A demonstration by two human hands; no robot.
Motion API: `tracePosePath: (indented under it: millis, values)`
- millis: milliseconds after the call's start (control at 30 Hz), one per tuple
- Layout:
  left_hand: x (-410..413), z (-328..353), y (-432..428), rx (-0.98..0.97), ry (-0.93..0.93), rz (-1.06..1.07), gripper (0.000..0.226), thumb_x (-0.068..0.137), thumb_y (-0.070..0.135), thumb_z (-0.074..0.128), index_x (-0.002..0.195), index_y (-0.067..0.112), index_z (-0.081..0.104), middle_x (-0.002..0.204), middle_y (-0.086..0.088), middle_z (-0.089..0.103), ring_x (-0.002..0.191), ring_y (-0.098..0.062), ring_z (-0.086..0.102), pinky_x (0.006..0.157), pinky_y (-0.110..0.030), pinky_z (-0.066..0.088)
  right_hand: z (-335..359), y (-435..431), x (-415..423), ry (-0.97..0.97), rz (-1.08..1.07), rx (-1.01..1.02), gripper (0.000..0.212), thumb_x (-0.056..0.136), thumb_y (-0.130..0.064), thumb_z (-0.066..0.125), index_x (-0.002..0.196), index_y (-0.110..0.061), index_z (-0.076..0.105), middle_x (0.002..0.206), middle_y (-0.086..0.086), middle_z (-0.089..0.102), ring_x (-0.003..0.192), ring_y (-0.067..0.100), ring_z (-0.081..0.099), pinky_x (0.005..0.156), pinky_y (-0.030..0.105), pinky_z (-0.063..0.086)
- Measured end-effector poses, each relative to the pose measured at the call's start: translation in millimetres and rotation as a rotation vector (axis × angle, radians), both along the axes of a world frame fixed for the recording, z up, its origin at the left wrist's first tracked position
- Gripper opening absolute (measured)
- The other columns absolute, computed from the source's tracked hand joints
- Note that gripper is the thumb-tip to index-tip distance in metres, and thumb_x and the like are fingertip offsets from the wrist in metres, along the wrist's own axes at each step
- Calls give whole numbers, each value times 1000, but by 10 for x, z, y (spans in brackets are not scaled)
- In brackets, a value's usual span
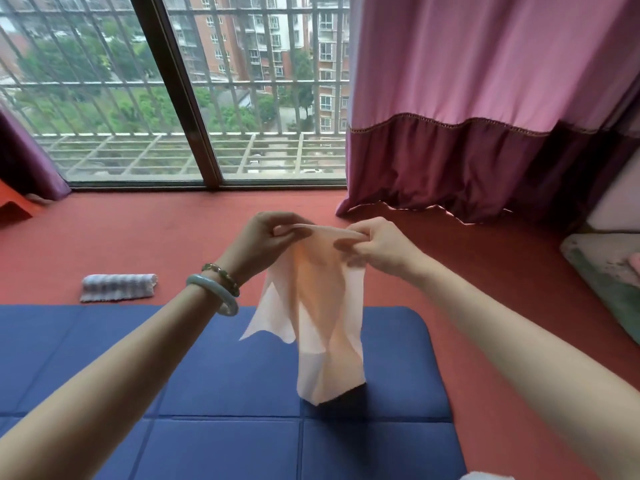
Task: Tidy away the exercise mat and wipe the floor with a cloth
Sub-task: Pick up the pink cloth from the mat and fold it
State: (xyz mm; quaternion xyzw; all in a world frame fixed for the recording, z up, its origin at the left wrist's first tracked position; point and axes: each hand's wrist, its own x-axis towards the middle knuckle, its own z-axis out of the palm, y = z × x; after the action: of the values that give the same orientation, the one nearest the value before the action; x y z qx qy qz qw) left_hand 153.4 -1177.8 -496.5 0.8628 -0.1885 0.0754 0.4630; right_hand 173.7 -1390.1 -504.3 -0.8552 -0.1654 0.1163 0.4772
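Pinching the cloth's (329, 341) top edge, the left hand (266, 237) and right hand (377, 247) sit close together, fingers curled tight on the fabric, which hangs below the grip. Beneath it the mat (207, 375) lies flat, not yet put away. A folded towel (117, 287) sits left of the grip on the floor (138, 230). Judging by this, both jobs remain.

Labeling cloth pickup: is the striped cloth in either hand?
No, the striped cloth lies on the red floor beyond the blue mat; the left hand and right hand both pinch a pale peach sheet.
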Motion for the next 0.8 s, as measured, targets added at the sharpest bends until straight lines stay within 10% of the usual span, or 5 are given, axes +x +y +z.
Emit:
tracePosePath:
  millis: [300,800]
  values:
    - [207,179,240,-67,168,110,7,78,7,74,75,12,70,64,9,65,63,-5,57,72,-30,54,554,-164,265,-162,-40,-16,16,77,-7,65,74,-22,63,73,6,69,69,9,60,68,31,46]
    - [268,524,96,-569,260,129,8,94,5,51,92,6,59,70,2,71,65,-10,68,60,-21,54,1015,-228,237,-95,22,166,26,79,-9,73,98,0,59,73,5,60,57,7,57,53,17,46]
